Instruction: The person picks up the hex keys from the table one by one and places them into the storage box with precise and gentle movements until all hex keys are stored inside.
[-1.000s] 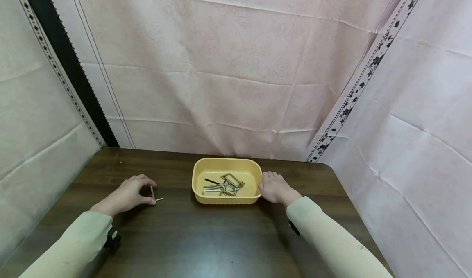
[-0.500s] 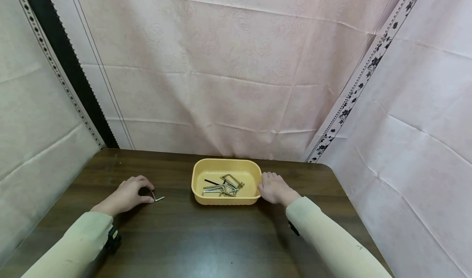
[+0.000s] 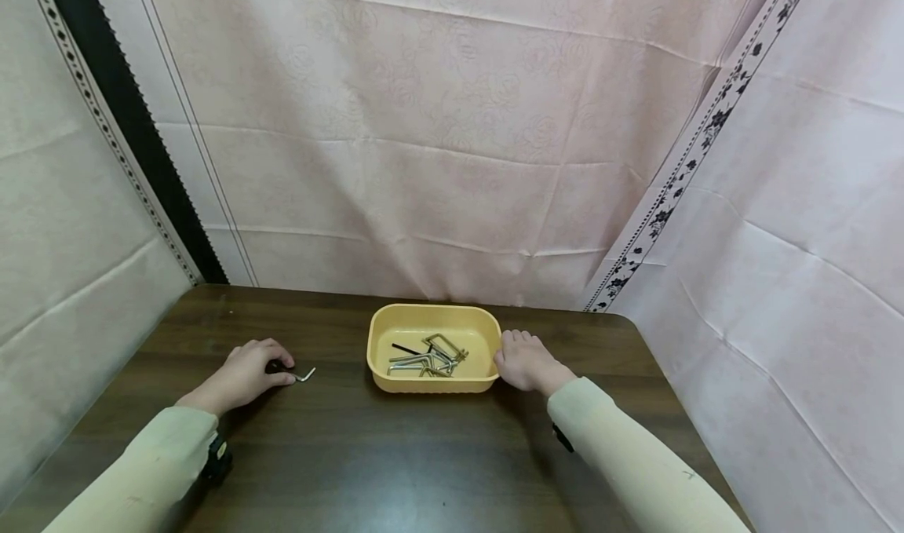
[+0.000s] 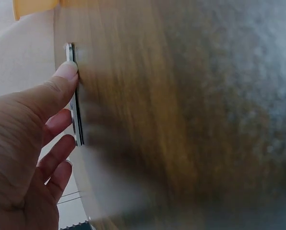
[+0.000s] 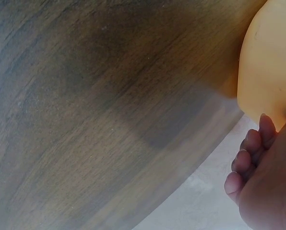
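Note:
My left hand (image 3: pixel 247 375) is low over the left part of the table, with a silver bent Allen key (image 3: pixel 306 377) between thumb and fingers. The left wrist view shows the thumb pressing near one end of the Allen key (image 4: pixel 77 115), which lies along the wood, while fingertips meet it further down. A yellow plastic tray (image 3: pixel 377 341) stands at the table's back middle. My right hand (image 3: pixel 526 360) holds the tray's right end at the rim; in the right wrist view the fingers (image 5: pixel 251 140) are bent beside the tray wall (image 5: pixel 263 62), and the thumb is hidden.
Inside the tray lie several bent metal pieces (image 3: pixel 434 358), silver and brass-coloured, and a thin black rod (image 3: pixel 405 348). The dark wooden table (image 3: pixel 395 454) ends at pale cloth hangings (image 3: pixel 452 164) behind and to both sides.
The Allen key has turned in the left fingers: its end that stood up has tipped down, and its other end now points up and away. The right hand and tray stay put.

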